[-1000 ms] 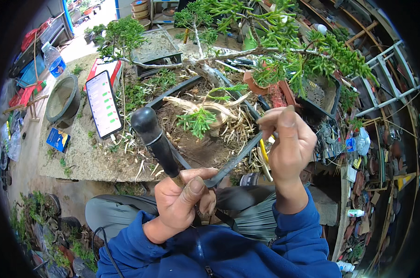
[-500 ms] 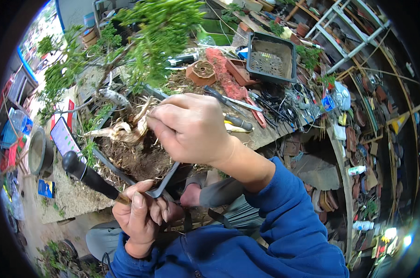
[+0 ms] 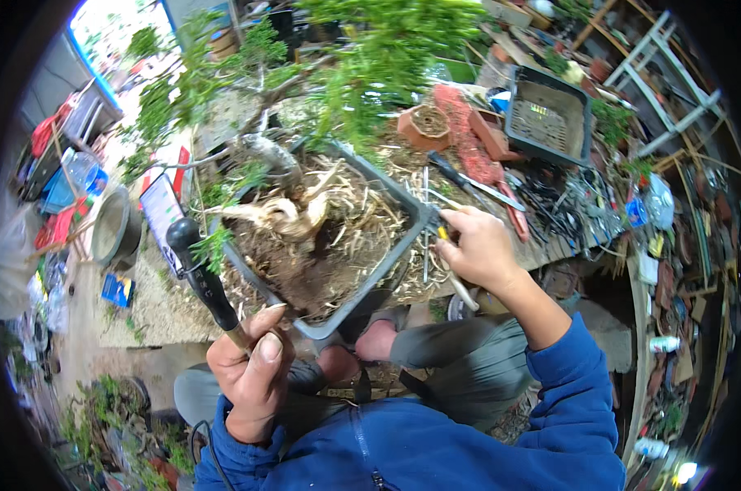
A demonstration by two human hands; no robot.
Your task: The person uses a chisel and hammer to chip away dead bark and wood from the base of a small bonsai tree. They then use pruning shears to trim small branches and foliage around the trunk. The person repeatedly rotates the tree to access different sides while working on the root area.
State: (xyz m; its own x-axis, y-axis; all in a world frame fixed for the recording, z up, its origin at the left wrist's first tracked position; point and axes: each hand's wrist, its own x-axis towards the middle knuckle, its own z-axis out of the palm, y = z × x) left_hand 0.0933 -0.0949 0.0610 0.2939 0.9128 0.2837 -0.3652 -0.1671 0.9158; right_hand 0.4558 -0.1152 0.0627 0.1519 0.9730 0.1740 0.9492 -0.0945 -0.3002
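My left hand (image 3: pixel 252 368) is closed round the lower end of a black-handled tool (image 3: pixel 211 286) with a brass-coloured collar; its working end is hidden in my fingers. Right of the pot, my right hand (image 3: pixel 478 247) closes on a slim tool with a yellow part (image 3: pixel 443 234). My fingers cover much of that tool. Between my hands a small tree's bare, peeled root base (image 3: pixel 293 214) sits in a square dark plastic pot (image 3: pixel 362 304) with soil and shredded fibres. Its trunk (image 3: pixel 268 155) leans left, and green foliage (image 3: pixel 387 49) spreads above it.
A knife (image 3: pixel 477 184) and red-handled tool (image 3: pixel 514 209) lie beyond my right hand. Behind them stand a terracotta pot (image 3: pixel 425 127) and an empty black tray (image 3: pixel 548 114). Left are a phone (image 3: pixel 163 211), a grey bowl (image 3: pixel 117 229) and a blue packet (image 3: pixel 118 290).
My right hand has left the root base and moved right to the tools beside the pot. My left hand still holds the black-handled tool. The whole view has shifted.
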